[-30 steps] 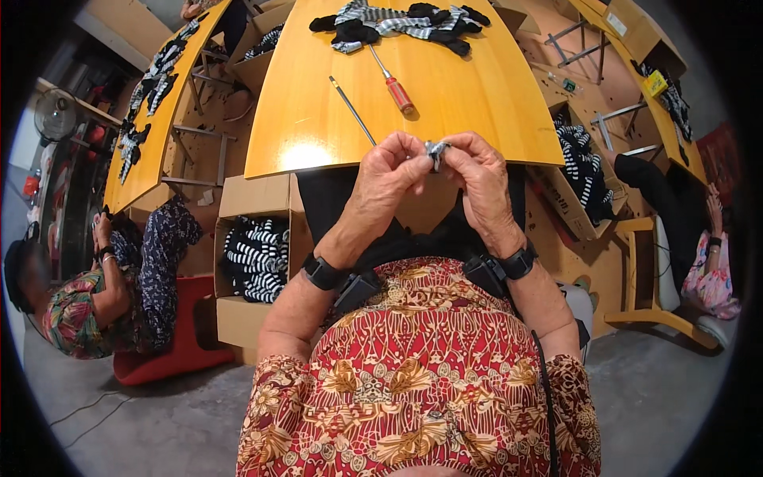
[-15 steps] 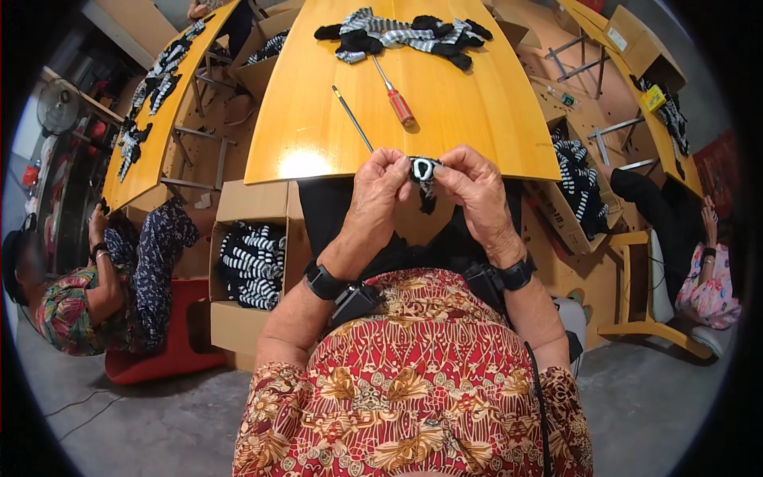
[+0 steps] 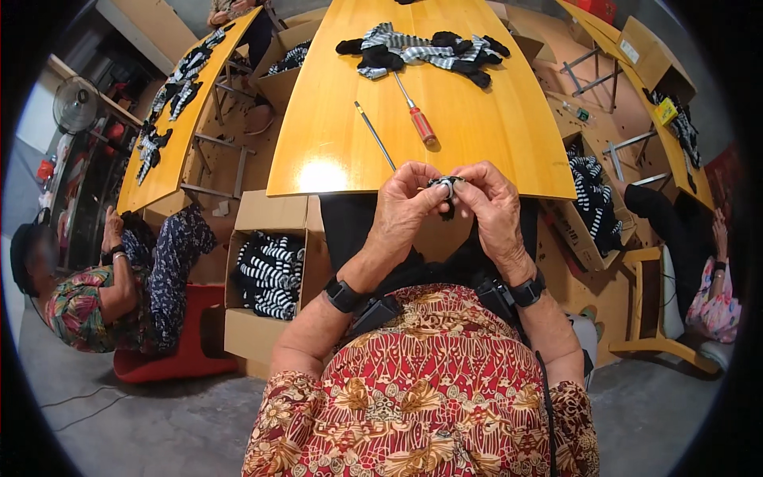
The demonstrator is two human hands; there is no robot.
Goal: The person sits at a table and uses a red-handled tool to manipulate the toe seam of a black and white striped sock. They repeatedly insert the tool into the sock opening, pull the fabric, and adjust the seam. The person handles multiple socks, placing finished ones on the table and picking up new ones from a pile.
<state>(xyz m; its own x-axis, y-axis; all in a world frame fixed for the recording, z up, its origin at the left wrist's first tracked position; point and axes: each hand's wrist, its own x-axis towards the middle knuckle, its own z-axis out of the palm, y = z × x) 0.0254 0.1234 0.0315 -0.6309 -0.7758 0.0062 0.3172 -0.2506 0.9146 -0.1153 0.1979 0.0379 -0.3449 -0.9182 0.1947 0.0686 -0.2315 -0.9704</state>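
A bunched black-and-white knitted sock [image 3: 442,184] is pinched between my two hands at the near edge of the yellow table. My left hand [image 3: 407,199] grips its left side between thumb and fingers. On the other side, my right hand [image 3: 486,199] pinches it the same way, with both thumbs close together on top. A black end dangles below the fingertips. Just beyond my hands lie a thin metal rod [image 3: 373,133] and a screwdriver [image 3: 421,123] with a red handle. Farther off rests a pile of striped grey-and-black socks [image 3: 421,53].
Open cardboard boxes of striped socks stand at my left [image 3: 270,270] and right [image 3: 592,195]. A person [image 3: 103,294] sits at the left table [image 3: 171,135], another person [image 3: 715,294] at the right. A fan [image 3: 75,105] stands far left.
The white-ringed sock opening that showed between my fingers is now folded and mostly covered by my thumbs, which have come closer together. The whole view has shifted slightly.
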